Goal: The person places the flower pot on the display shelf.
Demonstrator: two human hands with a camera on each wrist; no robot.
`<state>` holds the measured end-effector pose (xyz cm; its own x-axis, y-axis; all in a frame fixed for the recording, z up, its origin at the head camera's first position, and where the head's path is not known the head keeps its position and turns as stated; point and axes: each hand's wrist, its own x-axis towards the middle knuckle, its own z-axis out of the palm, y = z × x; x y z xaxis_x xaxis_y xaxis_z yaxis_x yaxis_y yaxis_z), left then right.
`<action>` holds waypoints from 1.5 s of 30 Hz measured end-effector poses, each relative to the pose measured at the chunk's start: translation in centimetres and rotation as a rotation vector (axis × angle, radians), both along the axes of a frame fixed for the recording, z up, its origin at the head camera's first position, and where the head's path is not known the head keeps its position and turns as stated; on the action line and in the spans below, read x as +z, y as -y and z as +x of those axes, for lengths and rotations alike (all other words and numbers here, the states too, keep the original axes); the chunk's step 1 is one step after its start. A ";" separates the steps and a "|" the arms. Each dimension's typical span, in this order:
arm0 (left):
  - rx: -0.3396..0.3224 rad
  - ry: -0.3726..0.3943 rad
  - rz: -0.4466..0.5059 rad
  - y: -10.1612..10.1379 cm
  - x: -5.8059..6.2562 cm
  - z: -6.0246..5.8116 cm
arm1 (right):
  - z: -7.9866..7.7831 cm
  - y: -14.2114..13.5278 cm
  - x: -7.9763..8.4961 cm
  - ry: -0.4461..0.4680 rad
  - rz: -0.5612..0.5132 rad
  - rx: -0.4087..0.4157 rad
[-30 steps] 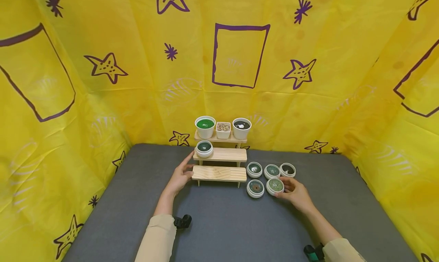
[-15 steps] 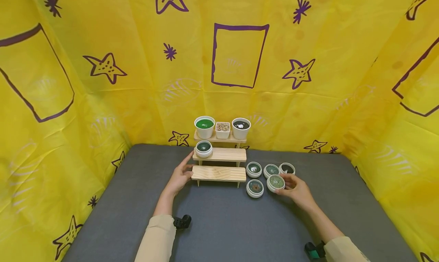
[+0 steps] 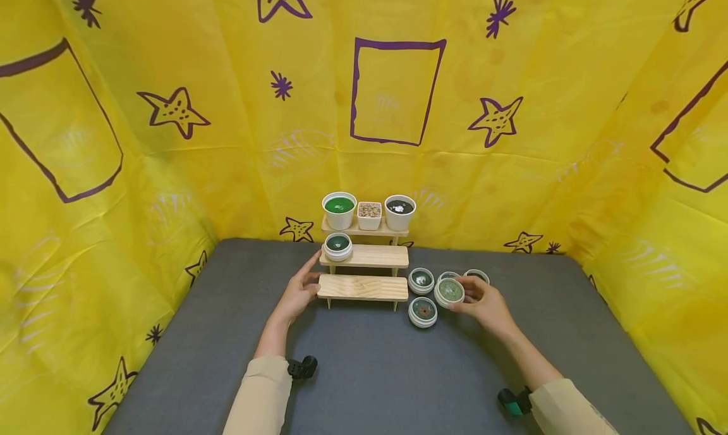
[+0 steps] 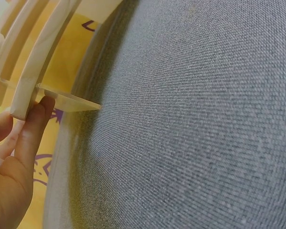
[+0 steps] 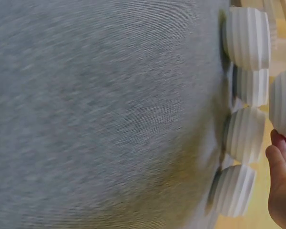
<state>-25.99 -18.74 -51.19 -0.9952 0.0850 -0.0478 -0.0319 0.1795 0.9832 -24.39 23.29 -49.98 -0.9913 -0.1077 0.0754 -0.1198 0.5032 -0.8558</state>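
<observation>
A three-step wooden display stand [image 3: 364, 287] stands in the middle of the head view. My left hand [image 3: 296, 298] pinches the left end of its lowest step, thumb above and fingers [image 4: 35, 119] underneath in the left wrist view. A round white ribbed pot with pale green filling [image 3: 450, 289] is in my right hand [image 3: 488, 307], held by its right side. The right wrist view shows this ribbed pot [image 5: 285, 102] off the table, higher than the pots beside it. In the head view it partly covers a similar pot [image 3: 447, 275] behind it.
More ribbed pots stand right of the stand: one dark green [image 3: 421, 279], one with a brown centre [image 3: 423, 310], one dark [image 3: 478, 273]. A green-filled pot [image 3: 338, 245] sits on the middle step. The top step holds two taller pots and a square gravel cup [image 3: 370, 217].
My right hand has raised the pale green pot from the table and moved it back and slightly left, over the pot behind. My left hand stays on the stand.
</observation>
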 end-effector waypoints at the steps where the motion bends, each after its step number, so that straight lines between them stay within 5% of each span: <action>1: 0.000 0.000 -0.001 0.0 0.0 0.0 | -0.1 0.2 0.1 -0.002 -0.008 0.002; 21: -0.001 -0.001 -0.002 0.0 0.1 0.0 | -2.6 4.1 3.9 -0.049 -0.056 0.066; 45: -0.001 0.003 -0.008 0.1 -0.1 -0.2 | -5.2 10.8 5.5 -0.055 -0.129 0.102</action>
